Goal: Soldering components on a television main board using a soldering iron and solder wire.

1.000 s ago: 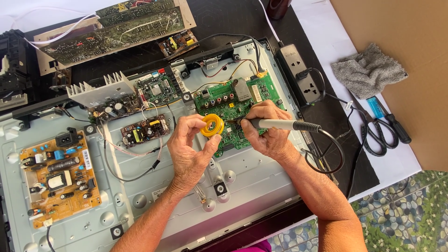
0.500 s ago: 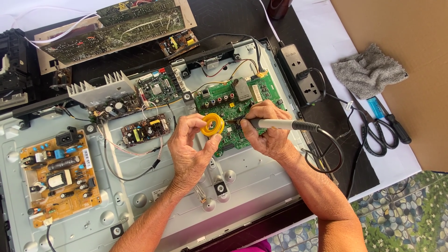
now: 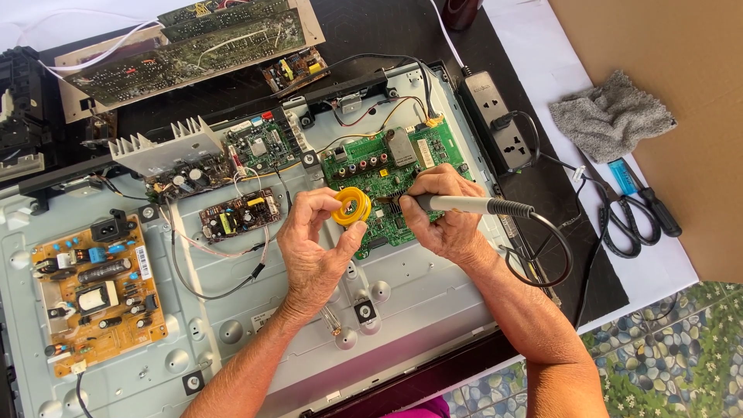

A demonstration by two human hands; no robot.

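Both hands work over the green circuit board (image 3: 387, 182): the left hand (image 3: 317, 248) pinches a yellow solder spool (image 3: 351, 206) between thumb and fingers, and the right hand (image 3: 441, 217) is clamped pen-style around a soldering iron (image 3: 464, 204), its tip pointing left toward the spool. Doing this well likely means a steady wrist and the tip held on the joint only — not on neighbouring parts. Spool and iron tip lie just beside each other, above the board's lower edge, between the two hands.
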